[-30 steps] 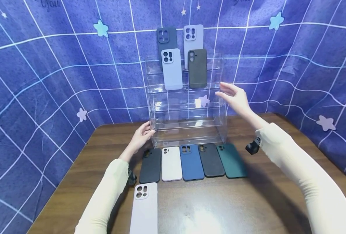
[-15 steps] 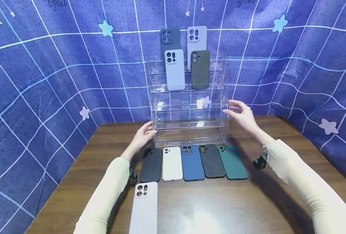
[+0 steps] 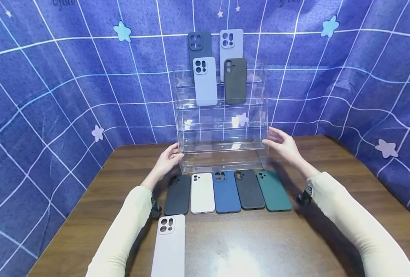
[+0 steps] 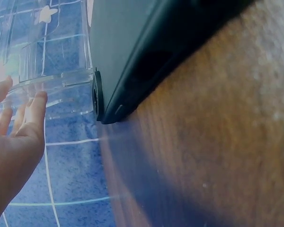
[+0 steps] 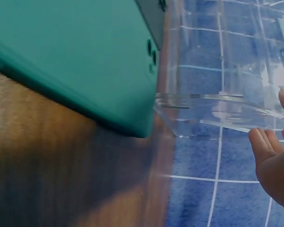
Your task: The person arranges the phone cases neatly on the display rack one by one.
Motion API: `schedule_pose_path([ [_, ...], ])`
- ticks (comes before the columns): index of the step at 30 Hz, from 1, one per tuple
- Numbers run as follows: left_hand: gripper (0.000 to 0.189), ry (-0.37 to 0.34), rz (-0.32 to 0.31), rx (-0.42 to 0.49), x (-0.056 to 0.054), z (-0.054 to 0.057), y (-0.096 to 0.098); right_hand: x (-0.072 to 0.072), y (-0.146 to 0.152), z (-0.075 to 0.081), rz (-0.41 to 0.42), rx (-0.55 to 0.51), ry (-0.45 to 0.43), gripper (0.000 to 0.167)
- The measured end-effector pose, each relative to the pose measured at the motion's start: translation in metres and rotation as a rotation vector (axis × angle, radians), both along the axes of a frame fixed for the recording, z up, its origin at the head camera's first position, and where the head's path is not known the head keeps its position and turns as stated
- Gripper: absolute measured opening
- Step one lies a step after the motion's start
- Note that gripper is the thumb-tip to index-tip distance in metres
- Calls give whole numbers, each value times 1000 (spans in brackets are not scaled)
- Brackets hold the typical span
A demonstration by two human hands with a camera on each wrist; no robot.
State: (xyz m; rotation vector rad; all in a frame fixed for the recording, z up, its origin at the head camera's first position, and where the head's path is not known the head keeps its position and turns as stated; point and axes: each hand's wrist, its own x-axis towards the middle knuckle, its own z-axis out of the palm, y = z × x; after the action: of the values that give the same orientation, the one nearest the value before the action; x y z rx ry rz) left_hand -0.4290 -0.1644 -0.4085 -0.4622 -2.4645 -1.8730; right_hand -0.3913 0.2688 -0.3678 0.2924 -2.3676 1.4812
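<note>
A clear tiered acrylic display stand [image 3: 222, 157] stands upright at the back of the table. My left hand [image 3: 168, 159] holds its lower left side edge, thumb in front and fingers behind; the left wrist view shows the fingers [image 4: 37, 111] along that edge. On the opposite side my right hand [image 3: 285, 146] holds the right side edge a little higher, thumb toward the front. Two phone cases, dark blue [image 3: 199, 45] and lavender [image 3: 232, 48], rise from the top tier. Below them stand a light blue case [image 3: 205, 86] and a dark olive case [image 3: 235, 86].
In front of the stand lies a row of phone cases: black [image 3: 178, 198], white [image 3: 203, 196], blue [image 3: 227, 196], dark grey [image 3: 250, 194] and green [image 3: 275, 194]. A pale pink case [image 3: 169, 248] lies nearer, by the left forearm. A blue patterned cloth [image 3: 87, 77] hangs behind.
My right hand has slid down along the stand's right side, from the middle tiers to a lower one. My left hand, the stand and the cases stay where they were.
</note>
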Motion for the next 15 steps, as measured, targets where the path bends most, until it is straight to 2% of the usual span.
schedule_pose_path([
  [7,64,-11,1,0,2,0,-2,1,0,-17,92,29,-34,70],
  [15,63,-30,-6,16,2,1,-2,3,-1,-25,34,48,-9,65],
])
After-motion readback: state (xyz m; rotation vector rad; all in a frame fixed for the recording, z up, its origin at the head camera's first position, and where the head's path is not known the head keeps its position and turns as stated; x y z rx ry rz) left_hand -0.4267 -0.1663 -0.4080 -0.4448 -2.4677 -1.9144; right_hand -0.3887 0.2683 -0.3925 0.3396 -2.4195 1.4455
